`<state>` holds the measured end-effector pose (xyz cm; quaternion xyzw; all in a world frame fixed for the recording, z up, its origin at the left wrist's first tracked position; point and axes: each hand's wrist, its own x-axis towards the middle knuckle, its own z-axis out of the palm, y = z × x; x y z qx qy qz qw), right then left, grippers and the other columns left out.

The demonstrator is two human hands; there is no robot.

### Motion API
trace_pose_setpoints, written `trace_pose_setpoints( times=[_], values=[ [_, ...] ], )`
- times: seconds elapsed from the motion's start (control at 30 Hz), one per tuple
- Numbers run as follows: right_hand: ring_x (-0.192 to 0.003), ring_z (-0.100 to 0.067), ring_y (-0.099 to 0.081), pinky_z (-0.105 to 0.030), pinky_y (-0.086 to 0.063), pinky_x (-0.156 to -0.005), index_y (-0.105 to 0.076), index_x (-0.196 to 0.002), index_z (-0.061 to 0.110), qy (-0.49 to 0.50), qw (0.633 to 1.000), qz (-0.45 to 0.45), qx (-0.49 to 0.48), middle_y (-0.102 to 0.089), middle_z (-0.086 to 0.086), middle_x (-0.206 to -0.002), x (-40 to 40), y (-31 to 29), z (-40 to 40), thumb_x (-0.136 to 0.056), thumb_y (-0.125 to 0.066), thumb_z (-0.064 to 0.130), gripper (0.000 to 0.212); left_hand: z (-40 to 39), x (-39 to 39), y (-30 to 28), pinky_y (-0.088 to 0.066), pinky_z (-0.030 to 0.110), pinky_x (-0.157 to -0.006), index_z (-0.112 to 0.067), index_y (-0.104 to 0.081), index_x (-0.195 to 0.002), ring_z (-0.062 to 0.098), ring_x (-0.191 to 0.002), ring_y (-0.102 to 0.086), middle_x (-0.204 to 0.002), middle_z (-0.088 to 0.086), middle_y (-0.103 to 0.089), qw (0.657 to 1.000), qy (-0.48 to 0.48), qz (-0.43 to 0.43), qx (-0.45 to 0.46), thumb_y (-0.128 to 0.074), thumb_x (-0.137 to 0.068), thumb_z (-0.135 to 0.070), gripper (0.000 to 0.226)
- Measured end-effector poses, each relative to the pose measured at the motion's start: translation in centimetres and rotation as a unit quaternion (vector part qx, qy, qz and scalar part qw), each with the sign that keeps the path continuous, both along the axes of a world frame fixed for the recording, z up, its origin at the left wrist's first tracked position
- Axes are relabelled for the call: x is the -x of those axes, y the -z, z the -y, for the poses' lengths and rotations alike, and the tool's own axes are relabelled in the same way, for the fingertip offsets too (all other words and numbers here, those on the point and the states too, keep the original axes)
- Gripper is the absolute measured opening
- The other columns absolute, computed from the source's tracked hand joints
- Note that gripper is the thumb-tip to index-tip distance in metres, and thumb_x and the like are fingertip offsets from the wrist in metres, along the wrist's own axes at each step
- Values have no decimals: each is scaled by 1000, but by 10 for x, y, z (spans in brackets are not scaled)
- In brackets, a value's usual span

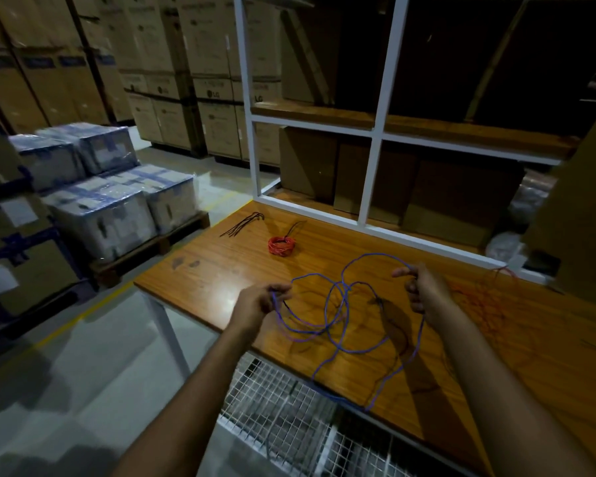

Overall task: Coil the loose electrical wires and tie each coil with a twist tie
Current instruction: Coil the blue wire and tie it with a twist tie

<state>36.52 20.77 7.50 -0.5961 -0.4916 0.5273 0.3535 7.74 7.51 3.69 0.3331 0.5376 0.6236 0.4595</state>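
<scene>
A glossy orange-brown wooden bench stood in a dim warehouse, with stacked cardboard cartons beyond its far-left corner. Both hands held a long, thin blue electrical wire in loose loops above the near edge: the left hand pinched one strand, the right hand gripped another. A tied red wire coil and thin dark twist ties lay toward the far-left corner, bare wood between them.

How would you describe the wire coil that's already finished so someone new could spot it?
Start at the wooden table; look toward its far left part. The red coil lies there, right of the loose black ties. It alone is wound tight.
</scene>
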Motion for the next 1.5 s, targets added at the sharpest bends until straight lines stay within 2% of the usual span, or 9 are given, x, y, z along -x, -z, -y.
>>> trace_pose_setpoints(
  times=[0.2, 0.37, 0.53, 0.77, 0.93, 1.07, 1.3, 1.4, 1.5],
  values=[
    [-82, -31, -56, -43, -45, -74, -72, -100, 4, -38, 950, 305, -50, -59, -17, -93, -7, 23, 1, -101, -45, 13, 29, 14, 37, -2, -57, 38, -78, -22, -45, -135, 30, -96, -72, -117, 7, -70, 999, -24, -9, 25, -43, -105, -9, 33],
    [-127, -38, -44, -50, -40, -102, -50, -136, 15, 28, 875, 465, -129, -51, -17, -137, 29, 20, 17, -95, -56, 32, 44, 31, 45, 0, -51, 22, -61, -2, -58, -123, 26, -89, -72, -123, 9, -69, 995, -7, -67, 75, -50, -103, -10, 23],
    [-119, -26, -53, -38, -47, -97, -56, -132, 16, -152, 860, 357, -331, -56, -9, -128, 95, 9, 25, -92, -57, 9, 41, 44, 43, -9, -45, 19, -61, -12, -65, -119, 15, -76, -67, -107, 10, -75, 990, 34, -127, 48, -42, -104, -6, 27],
    [-131, -33, -47, -44, -46, -101, -23, -155, 23, -331, 782, 475, -231, -38, -10, -153, 149, 52, 11, -103, -44, 28, 56, 66, 39, -10, -42, 22, -61, -15, -68, -121, 15, -67, -56, -89, 13, -72, 985, 94, -143, 38, -46, -105, -11, 28],
    [-119, -36, -57, -45, -49, -86, -11, -157, 25, -335, 750, 529, -214, -57, -15, -136, 159, 61, -1, -103, -45, 37, 65, 81, 35, -8, -36, 18, -56, -16, -68, -125, 7, -57, -45, -73, 7, -65, 970, 161, -175, 56, -48, -103, -9, 30],
    [-113, -33, -62, -39, -53, -85, -57, -128, 24, -327, 707, 563, -275, -66, -11, -121, 161, 66, -2, -98, -52, 37, 33, 84, 36, -2, -33, 18, -54, -15, -68, -126, 3, -52, -43, -68, 5, -62, 963, 171, -200, 59, -49, -103, -9, 30],
    [-102, -25, -57, -33, -44, -79, -75, -105, 26, -319, 790, 387, -353, -60, -4, -106, 172, 38, 7, -93, -62, 40, 22, 75, 23, 1, -34, 22, -47, -30, -57, -130, 9, -45, -40, -78, 12, -72, 976, 85, -195, 51, -52, -102, -12, 34],
    [-99, -17, -44, -37, -37, -85, -74, -98, 27, -330, 776, 367, -392, -49, 2, -96, 172, 17, 14, -93, -63, 36, 15, 70, 14, -2, -36, 19, -47, -16, -49, -132, 7, -44, -45, -82, 18, -73, 977, 67, -195, 50, -55, -101, -13, 32],
    [-84, -13, -54, -35, -41, -75, -71, -83, 16, -395, 835, 220, -315, -58, 3, -81, 163, -10, 27, -90, -66, 16, 8, 63, 11, -4, -37, 22, -46, -11, -35, -127, 11, -43, -46, -84, 18, -74, 981, 17, -185, 48, -57, -100, -13, 35]
  ],
)
